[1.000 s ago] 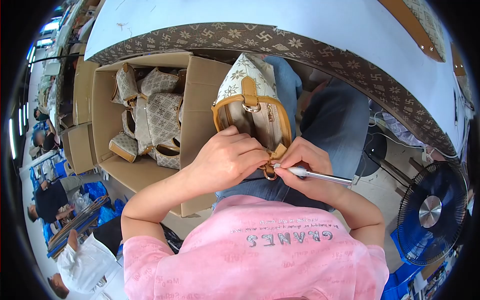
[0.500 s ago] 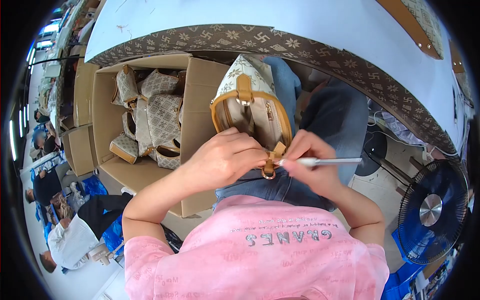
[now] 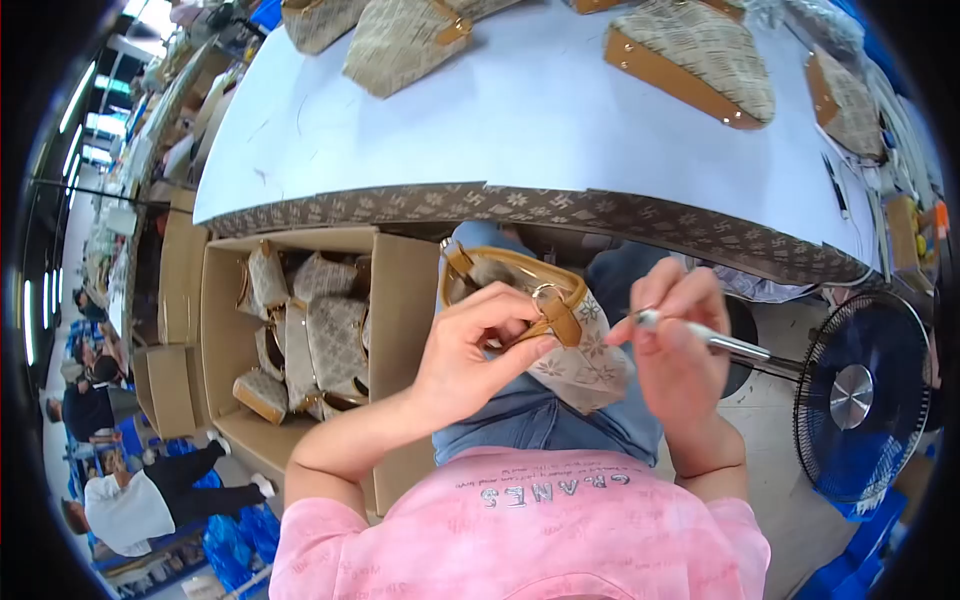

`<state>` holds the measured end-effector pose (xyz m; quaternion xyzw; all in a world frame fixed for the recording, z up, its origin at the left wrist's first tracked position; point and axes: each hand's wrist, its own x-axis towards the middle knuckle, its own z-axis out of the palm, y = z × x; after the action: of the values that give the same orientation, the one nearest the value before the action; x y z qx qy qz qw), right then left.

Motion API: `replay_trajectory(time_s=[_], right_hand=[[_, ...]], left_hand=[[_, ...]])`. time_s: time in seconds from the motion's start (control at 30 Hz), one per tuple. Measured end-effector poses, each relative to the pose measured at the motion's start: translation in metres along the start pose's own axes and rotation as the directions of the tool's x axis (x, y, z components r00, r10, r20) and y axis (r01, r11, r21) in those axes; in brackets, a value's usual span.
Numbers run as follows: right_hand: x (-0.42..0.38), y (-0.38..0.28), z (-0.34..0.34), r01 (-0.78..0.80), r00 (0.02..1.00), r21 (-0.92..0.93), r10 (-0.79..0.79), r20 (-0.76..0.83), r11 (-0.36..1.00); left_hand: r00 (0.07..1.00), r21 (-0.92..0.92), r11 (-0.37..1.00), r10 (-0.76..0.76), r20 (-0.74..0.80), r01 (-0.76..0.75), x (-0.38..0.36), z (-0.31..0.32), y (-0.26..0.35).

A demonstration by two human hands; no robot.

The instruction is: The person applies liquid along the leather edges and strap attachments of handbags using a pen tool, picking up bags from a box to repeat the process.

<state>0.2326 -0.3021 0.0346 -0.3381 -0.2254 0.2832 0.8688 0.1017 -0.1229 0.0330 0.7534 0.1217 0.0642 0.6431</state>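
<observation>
Workshop floor and a pale blue counter (image 3: 520, 130) frame the scene, and the person sits just under the counter's patterned edge with the work in the lap. Nearest the camera, over the jeans, the left hand (image 3: 478, 345) is curled shut on the handbag (image 3: 560, 340), thumb and fingers pinching the tan leather tab (image 3: 560, 318) beside the metal ring (image 3: 546, 292). That grip appears to keep the trim steady and tilted up toward the eyes, so the edge can be seen and reached. The handbag lies on its side across the thighs, its patterned body hanging down to the right of the left hand and touching it.

Just beside it, the right hand (image 3: 678, 350) is lifted a little off the bag, fingers closed around a slim metal tool (image 3: 715, 342) with a white tip. The tip points toward the tab but stands apart from it; the handbag sits between the two hands, close under the tool's tip.

Left of the knees, an open cardboard box (image 3: 390, 300) holds more bags of the same pattern (image 3: 320, 340), placed within arm's reach, likely as a batch. A floor fan (image 3: 860, 400) stands to the right. Farther off, several bag pieces (image 3: 690, 60) lie on the counter, and other people sit at the far left.
</observation>
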Motion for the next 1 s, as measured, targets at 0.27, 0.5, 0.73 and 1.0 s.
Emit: replay_trajectory(time_s=[0.27,0.5,0.73,1.0], right_hand=[[-0.014,0.035,-0.032,-0.129,0.985,-0.107,0.115,-0.128,0.986],[-0.015,0.034,-0.035,-0.277,0.96,-0.275,0.249,-0.131,0.921],[-0.015,0.042,-0.033,-0.336,0.942,-0.287,0.315,-0.117,0.897],[-0.015,0.041,-0.028,-0.332,0.943,-0.403,0.314,-0.111,0.853]], left_hand=[[0.961,-0.395,0.915,-0.18,-0.209,0.085,-0.001,0.04,-0.047],[0.965,0.522,0.831,0.256,-0.057,-0.19,0.002,0.017,-0.023],[0.922,0.732,0.609,0.381,0.069,-0.306,0.005,0.006,0.002],[0.987,0.302,0.939,0.153,0.058,-0.163,0.027,-0.001,-0.017]])
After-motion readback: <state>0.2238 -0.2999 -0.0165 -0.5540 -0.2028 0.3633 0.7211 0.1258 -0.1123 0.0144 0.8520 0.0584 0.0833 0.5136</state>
